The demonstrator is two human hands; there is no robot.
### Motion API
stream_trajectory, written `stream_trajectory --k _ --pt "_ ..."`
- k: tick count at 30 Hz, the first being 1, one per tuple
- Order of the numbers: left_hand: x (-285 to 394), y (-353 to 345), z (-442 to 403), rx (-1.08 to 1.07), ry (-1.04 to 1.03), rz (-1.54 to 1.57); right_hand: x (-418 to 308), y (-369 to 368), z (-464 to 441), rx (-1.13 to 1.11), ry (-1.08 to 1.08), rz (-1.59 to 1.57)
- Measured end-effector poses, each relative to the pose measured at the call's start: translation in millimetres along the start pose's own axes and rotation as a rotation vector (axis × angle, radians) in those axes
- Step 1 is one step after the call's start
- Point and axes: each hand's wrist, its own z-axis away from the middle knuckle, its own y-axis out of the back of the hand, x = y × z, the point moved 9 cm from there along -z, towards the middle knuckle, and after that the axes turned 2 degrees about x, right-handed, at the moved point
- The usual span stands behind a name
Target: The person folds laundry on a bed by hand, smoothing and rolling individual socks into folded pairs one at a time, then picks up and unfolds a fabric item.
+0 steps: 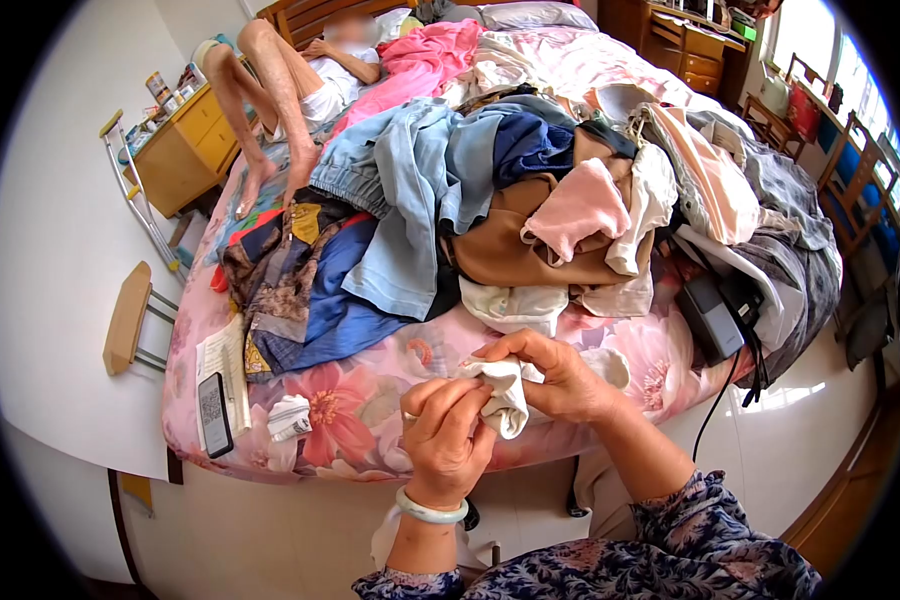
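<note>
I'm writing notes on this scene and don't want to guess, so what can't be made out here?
All in the head view:
White cloth: its full shape, bunched up and partly covered by the left hand and right hand.
Phone: the marks on its screen, too small to read.
Clothes pile: its lower layers, hidden by garments on top.
Black cable: its lower end, lost behind the patterned sleeve.

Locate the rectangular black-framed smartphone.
In the head view, the smartphone lies near the left front corner of the pink floral bedsheet, partly over cream paper and left of the small white bundle.
</note>
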Motion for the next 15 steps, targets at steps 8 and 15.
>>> stream_trajectory --k 8,15 --pt "-41.3 -17.5 18.8 -0.132 0.478 0.527 0.2 10.9 2.7 -0.133 -0.184 -0.016" --pt "-54.2 -41.8 39.2 -0.274 0.822 1.234 16.2 -5.5 8.3 -0.124 -0.354 -0.38"
